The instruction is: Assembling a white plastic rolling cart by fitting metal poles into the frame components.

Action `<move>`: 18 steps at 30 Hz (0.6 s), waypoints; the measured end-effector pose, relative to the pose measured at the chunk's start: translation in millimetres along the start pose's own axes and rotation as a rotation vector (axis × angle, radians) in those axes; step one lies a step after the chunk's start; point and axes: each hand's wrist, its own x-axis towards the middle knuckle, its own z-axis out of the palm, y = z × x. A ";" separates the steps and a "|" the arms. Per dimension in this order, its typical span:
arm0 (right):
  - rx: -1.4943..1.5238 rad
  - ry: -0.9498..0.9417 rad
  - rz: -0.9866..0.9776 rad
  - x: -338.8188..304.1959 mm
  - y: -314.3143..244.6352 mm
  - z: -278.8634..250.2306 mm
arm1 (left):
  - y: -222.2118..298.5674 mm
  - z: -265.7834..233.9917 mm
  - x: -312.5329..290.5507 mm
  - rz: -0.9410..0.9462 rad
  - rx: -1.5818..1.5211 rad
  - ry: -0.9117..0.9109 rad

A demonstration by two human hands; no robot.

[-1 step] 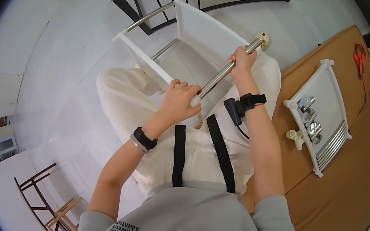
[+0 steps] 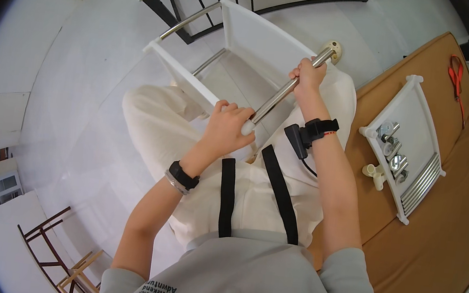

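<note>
The person sits with a white frame between the knees, two tray-like panels joined by shiny metal rods. The metal tube (image 2: 278,100) lies across the near side of it, its long axis slanting from lower left, by the white end cap (image 2: 248,127), to upper right, where it points at the round cream fitting (image 2: 334,48) just beyond the right knee. The right hand (image 2: 309,75) is closed around the tube toward that upper end, fingers wrapped over it. The left hand (image 2: 226,127) is bent around the near corner of the left white panel (image 2: 179,75), beside the tube's lower end; its palm side is hidden. The right white panel (image 2: 268,36) stands across from it, and the far rod (image 2: 190,21) bridges the two, running roughly the same way as the tube. On the brown couch (image 2: 409,250) to the person's right, a white tray (image 2: 406,103) holds loose metal rods (image 2: 422,181)
</note>
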 end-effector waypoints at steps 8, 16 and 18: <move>0.075 0.013 0.117 7.4 4.3 2.3 | 4.2 -18.0 2.3 0.024 -0.023 -0.008; 0.010 -0.030 0.112 13.3 4.3 3.4 | 0.7 -15.7 6.7 0.013 -0.036 0.012; -0.034 -0.023 0.072 4.8 -11.8 12.1 | 0.5 -16.2 9.5 -0.003 -0.042 0.007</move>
